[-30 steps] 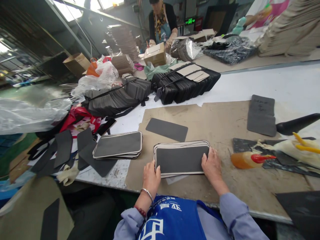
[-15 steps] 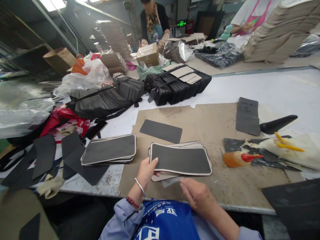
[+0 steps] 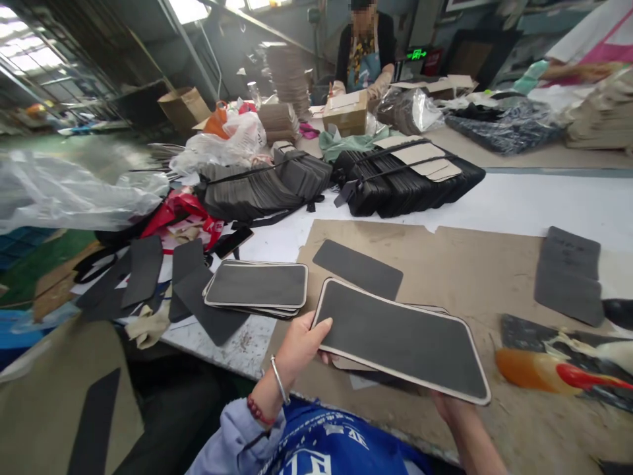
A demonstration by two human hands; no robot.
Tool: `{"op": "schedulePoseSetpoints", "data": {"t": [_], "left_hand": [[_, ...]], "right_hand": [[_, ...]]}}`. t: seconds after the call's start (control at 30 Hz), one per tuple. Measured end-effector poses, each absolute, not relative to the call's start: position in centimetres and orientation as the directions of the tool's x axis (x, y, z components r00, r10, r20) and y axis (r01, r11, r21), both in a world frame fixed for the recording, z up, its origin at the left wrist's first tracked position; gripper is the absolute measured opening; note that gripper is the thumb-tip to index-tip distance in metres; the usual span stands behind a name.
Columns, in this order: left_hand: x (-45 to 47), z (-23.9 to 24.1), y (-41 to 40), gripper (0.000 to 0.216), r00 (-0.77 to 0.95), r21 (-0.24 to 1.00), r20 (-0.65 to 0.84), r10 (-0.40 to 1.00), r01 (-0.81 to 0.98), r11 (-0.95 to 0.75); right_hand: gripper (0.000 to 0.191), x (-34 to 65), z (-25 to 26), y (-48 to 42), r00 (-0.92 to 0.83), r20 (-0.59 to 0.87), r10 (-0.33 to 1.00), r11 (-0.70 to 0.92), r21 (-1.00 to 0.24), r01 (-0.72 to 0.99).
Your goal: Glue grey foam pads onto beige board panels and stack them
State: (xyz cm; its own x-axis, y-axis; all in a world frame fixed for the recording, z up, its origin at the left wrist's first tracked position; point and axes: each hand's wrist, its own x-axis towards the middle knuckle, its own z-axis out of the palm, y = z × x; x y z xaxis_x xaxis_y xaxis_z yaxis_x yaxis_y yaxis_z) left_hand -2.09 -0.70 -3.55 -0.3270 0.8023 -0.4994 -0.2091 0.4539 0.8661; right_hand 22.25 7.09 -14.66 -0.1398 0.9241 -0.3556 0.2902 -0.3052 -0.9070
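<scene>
White paper covers much of the desk (image 3: 539,204) in this cluttered workshop, with a brown cardboard sheet (image 3: 459,277) laid over the near part. Above the sheet's near edge, one pale-edged dark panel (image 3: 400,343) is held raised and tilted. The left hand (image 3: 299,343) has its fingers closed on the panel's left end; the right hand (image 3: 450,406) is under the other end, its fingers hidden, so I cannot tell whether they grip. Handling looks partway: one panel is up, while a lower pile (image 3: 346,364) lies beneath it on the sheet, not lifted. Whether the stack (image 3: 257,285) across the sheet's left edge is finished or waiting is unclear. Counted: one panel raised; one stack and one lower pile, too overlapped to number; one plain dark piece (image 3: 359,267) on the sheet; one red-tipped bottle (image 3: 531,371) toward its right side; beyond the sheet, one grey bundle (image 3: 247,191), one black bundle (image 3: 376,198) and two people, one co-worker (image 3: 366,63) and another person (image 3: 593,63) farther right.
</scene>
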Motion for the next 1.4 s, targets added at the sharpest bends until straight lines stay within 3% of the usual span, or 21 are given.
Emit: {"op": "schedulePoseSetpoints", "data": {"t": [0.1, 0.17, 0.27, 0.37, 0.53, 0.63, 0.7, 0.77, 0.87, 0.93, 1.0, 1.07, 1.17, 1.27, 1.33, 1.4], "left_hand": [[-4.0, -4.3, -1.7, 0.033, -0.331, 0.856, -0.516, 0.79, -0.246, 0.455], [-5.2, -5.0, -2.5, 0.034, -0.34, 0.851, -0.522, 0.782, -0.268, 0.452], [-7.7, -5.7, -3.9, 0.035, -0.368, 0.845, -0.533, 0.762, -0.286, 0.453], [-12.0, -5.7, -5.6, 0.036, -0.469, 0.856, -0.516, 0.717, -0.254, 0.45], [-21.6, -5.7, -8.1, 0.037, -0.727, 0.893, -0.395, 0.562, -0.158, 0.422], [-26.5, -6.7, -8.5, 0.038, -0.829, 0.893, -0.306, 0.467, -0.08, 0.442], [-28.9, -7.6, -8.4, 0.036, -0.856, 0.876, -0.265, 0.444, -0.021, 0.482], [-30.4, -8.4, -8.4, 0.035, -0.868, 0.824, -0.245, 0.432, 0.048, 0.565], [-31.4, -8.6, -8.8, 0.03, -0.898, 0.643, -0.215, 0.385, 0.167, 0.748], [-31.1, -7.9, -9.0, 0.031, -0.929, 0.502, -0.125, 0.348, 0.243, 0.83], [-29.7, -6.9, -8.8, 0.036, -0.939, 0.449, -0.042, 0.343, 0.289, 0.846], [-26.9, -6.3, -8.3, 0.041, -0.919, 0.525, -0.101, 0.381, 0.276, 0.805], [-19.8, -7.6, -7.3, 0.045, -0.752, 0.674, -0.353, 0.557, 0.208, 0.709], [-11.2, -11.0, -6.3, 0.038, -0.455, 0.707, -0.52, 0.723, 0.245, 0.663], [-6.6, -13.3, -5.4, 0.027, -0.338, 0.698, -0.563, 0.754, 0.295, 0.653], [-3.6, -14.6, -4.6, 0.018, -0.31, 0.69, -0.548, 0.777, 0.357, 0.629]], "right_hand": [[0.069, 23.1, -13.6, 6.8, -0.062, -0.494, 0.867, -0.488, -0.868, 0.087], [0.067, 22.8, -13.4, 6.7, -0.102, -0.63, 0.77, -0.636, -0.771, -0.036], [0.054, 20.7, -13.4, 7.1, -0.213, -0.737, 0.642, -0.75, -0.661, 0.027], [0.051, 15.8, -12.8, 8.1, -0.31, -0.762, 0.569, -0.766, -0.628, 0.136], [0.049, 3.9, -10.6, 9.8, -0.54, -0.563, 0.625, -0.523, -0.816, 0.245], [0.051, -2.5, -10.4, 10.2, -0.617, -0.394, 0.681, -0.216, -0.914, 0.344], [0.052, -5.4, -10.9, 10.1, -0.605, -0.32, 0.729, -0.029, -0.898, 0.44], [0.046, -6.8, -11.5, 9.9, -0.564, -0.286, 0.774, 0.07, -0.847, 0.526], [0.034, -6.4, -11.8, 9.3, -0.487, -0.271, 0.83, 0.123, -0.763, 0.634], [0.03, -4.9, -11.5, 8.9, -0.474, -0.246, 0.846, 0.202, -0.674, 0.711], [0.03, -2.6, -11.1, 8.7, -0.483, -0.23, 0.844, 0.284, -0.572, 0.769], [0.031, 0.6, -11.0, 8.5, -0.472, -0.232, 0.85, 0.315, -0.494, 0.81], [0.031, 7.4, -11.9, 8.5, -0.33, -0.219, 0.918, 0.203, -0.453, 0.868], [0.034, 15.7, -14.0, 9.0, -0.12, -0.022, 0.992, 0.102, -0.398, 0.912], [0.04, 20.8, -15.6, 9.4, -0.044, 0.157, 0.987, 0.083, -0.25, 0.965], [0.043, 24.5, -16.9, 9.6, -0.02, 0.196, 0.98, 0.045, -0.123, 0.991]]}}
